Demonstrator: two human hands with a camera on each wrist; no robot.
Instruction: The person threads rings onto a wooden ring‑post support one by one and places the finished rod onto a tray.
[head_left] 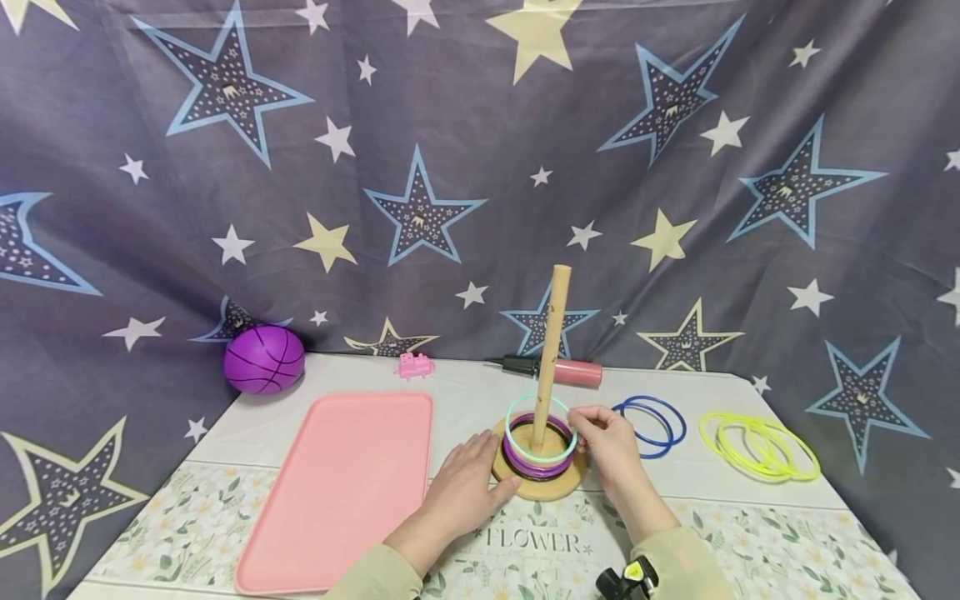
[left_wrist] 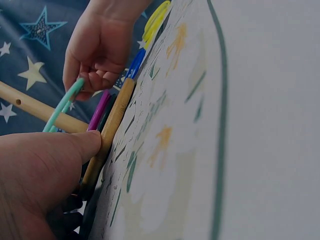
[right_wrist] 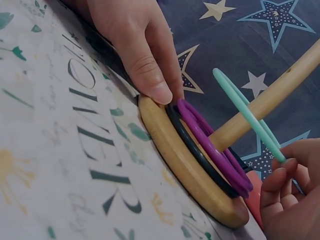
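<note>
My right hand (head_left: pixel 611 442) pinches a mint-green ring (right_wrist: pixel 245 111) by its right side between thumb and fingertips. The ring is round the wooden pole (head_left: pixel 552 358), raised and tilted above the purple rings (right_wrist: pixel 215 145). Beneath those, a black ring (right_wrist: pixel 200 155) lies on the round wooden base (head_left: pixel 546 490). At the base's left edge, my left hand (head_left: pixel 467 483) holds the rim, its thumb at the front and the fingers along the side. The left wrist view shows the thumb (left_wrist: pixel 90 145) against the base edge, with the other fingers partly in shadow.
Blue rings (head_left: pixel 663 454) and yellow rings (head_left: pixel 795 477) lie to the right. A pink tray (head_left: pixel 337 483) is on the left. Behind are a purple ball (head_left: pixel 264 360), a small pink toy (head_left: pixel 414 365) and a pink pump-like tool (head_left: pixel 581 373), close to the star-patterned curtain.
</note>
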